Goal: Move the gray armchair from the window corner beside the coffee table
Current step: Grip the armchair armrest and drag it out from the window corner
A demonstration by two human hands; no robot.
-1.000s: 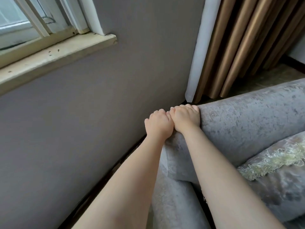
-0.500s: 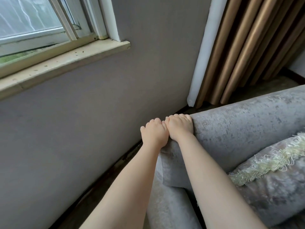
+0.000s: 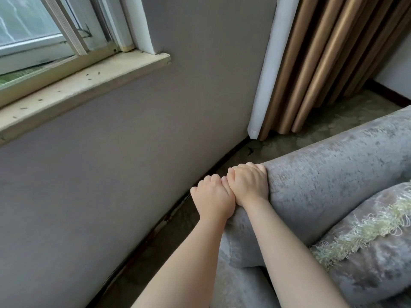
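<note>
Left hand and right hand (touching) grip the gray armchair corner.

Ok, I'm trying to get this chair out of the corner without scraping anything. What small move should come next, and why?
Probably a short pull back toward the body, away from the wall. Both the left hand and the right hand are curled over the corner of the gray armchair, side by side and touching. Only a narrow strip of floor separates it from the wall, and the curtain hangs close behind.
</note>
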